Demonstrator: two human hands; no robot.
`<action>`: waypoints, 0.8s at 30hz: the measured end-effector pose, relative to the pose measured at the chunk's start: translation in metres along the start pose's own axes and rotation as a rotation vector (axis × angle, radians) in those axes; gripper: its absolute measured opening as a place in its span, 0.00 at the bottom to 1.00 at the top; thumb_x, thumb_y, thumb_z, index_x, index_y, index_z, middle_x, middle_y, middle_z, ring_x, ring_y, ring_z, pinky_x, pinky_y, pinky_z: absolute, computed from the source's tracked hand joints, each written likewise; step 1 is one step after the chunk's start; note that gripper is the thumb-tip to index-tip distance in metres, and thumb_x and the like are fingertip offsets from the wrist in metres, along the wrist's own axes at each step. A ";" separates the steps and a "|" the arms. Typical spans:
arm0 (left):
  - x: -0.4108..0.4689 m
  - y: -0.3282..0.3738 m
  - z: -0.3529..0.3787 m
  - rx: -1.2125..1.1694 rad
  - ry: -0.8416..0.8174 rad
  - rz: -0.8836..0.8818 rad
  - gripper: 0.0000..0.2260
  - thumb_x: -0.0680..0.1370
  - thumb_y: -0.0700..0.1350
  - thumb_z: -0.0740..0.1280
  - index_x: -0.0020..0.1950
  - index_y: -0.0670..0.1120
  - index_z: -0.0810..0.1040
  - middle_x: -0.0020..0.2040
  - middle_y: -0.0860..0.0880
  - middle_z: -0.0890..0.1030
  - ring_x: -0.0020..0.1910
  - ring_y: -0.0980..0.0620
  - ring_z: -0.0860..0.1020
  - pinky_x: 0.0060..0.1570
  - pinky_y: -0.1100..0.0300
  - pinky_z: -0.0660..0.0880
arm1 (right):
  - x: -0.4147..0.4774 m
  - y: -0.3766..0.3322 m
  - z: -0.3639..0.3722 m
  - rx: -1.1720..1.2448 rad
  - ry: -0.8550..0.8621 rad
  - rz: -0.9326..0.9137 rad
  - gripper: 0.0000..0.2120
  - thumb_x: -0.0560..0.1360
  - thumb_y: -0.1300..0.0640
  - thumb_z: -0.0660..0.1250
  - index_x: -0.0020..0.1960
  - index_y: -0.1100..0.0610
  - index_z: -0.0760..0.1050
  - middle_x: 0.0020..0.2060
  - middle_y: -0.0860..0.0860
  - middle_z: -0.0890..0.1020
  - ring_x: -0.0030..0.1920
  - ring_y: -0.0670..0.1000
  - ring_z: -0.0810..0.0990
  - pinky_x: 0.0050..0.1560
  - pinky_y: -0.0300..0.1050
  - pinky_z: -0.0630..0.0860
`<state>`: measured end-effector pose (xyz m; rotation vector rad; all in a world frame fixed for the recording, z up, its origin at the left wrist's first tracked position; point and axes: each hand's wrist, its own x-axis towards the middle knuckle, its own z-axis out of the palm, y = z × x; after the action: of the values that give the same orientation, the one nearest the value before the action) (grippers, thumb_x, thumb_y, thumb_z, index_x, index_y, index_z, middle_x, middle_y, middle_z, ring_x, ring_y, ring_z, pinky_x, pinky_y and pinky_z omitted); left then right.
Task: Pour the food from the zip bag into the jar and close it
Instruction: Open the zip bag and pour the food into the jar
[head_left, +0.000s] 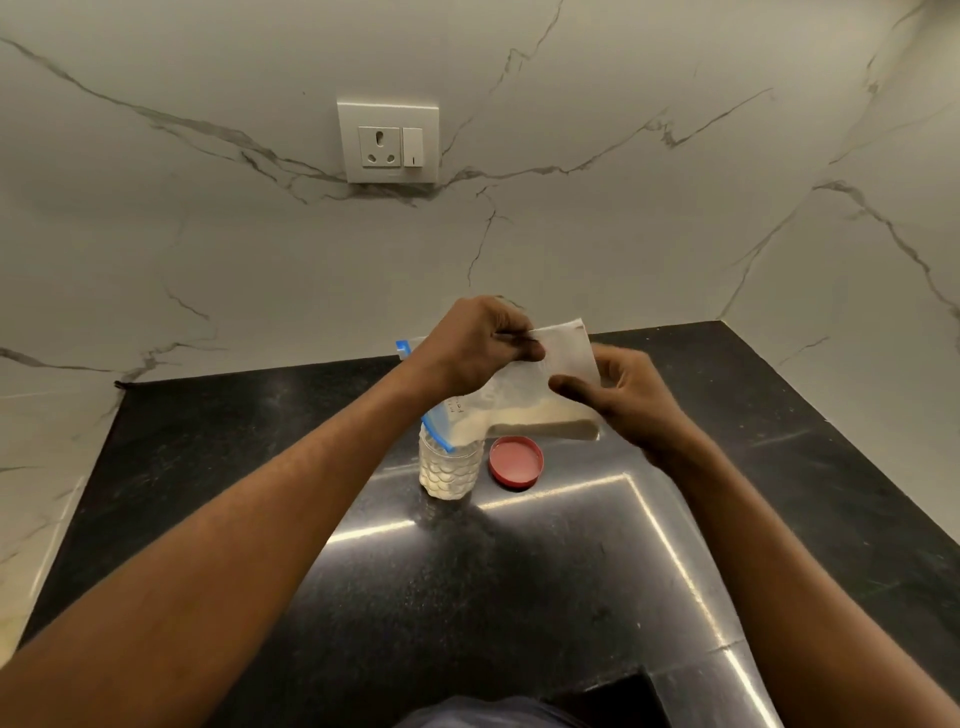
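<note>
A clear zip bag (524, 395) with a blue zip strip hangs tilted above a clear plastic jar (449, 467), its open zip end resting in the jar's mouth. Pale grainy food lies along the bag's lower edge and fills part of the jar. My left hand (475, 345) pinches the bag's raised top edge. My right hand (626, 397) grips the bag's right side from below. The red lid (516, 462) lies flat on the counter just right of the jar, apart from it.
The jar and lid stand on a black stone counter (260, 467) set in a corner of white marble walls. A white socket with a switch (388, 141) sits on the back wall. The counter's front edge has a cut-out near my body.
</note>
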<state>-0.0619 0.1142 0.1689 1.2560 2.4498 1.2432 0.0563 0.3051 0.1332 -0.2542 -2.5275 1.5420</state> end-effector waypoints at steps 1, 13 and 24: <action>0.000 0.000 0.000 -0.004 0.003 -0.002 0.07 0.79 0.41 0.75 0.51 0.36 0.87 0.48 0.39 0.86 0.49 0.43 0.83 0.53 0.46 0.80 | -0.002 0.005 0.005 0.023 0.037 -0.018 0.19 0.72 0.46 0.74 0.56 0.59 0.83 0.50 0.57 0.86 0.51 0.59 0.86 0.55 0.65 0.83; -0.070 -0.062 0.010 -0.312 0.648 -0.395 0.30 0.73 0.61 0.78 0.71 0.57 0.71 0.70 0.50 0.72 0.68 0.51 0.73 0.63 0.58 0.73 | 0.002 0.007 0.013 0.160 0.148 -0.115 0.09 0.75 0.49 0.74 0.50 0.53 0.86 0.45 0.54 0.88 0.46 0.57 0.87 0.49 0.55 0.84; -0.088 -0.103 0.032 -0.576 0.413 -0.472 0.07 0.80 0.40 0.73 0.56 0.48 0.84 0.53 0.50 0.88 0.52 0.58 0.87 0.48 0.66 0.83 | 0.003 -0.003 0.024 0.051 0.260 -0.203 0.13 0.83 0.54 0.68 0.49 0.62 0.85 0.41 0.55 0.87 0.40 0.51 0.84 0.41 0.43 0.79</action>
<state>-0.0550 0.0378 0.0531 0.2762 2.1533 1.9760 0.0474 0.2836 0.1248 -0.1724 -2.2360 1.3944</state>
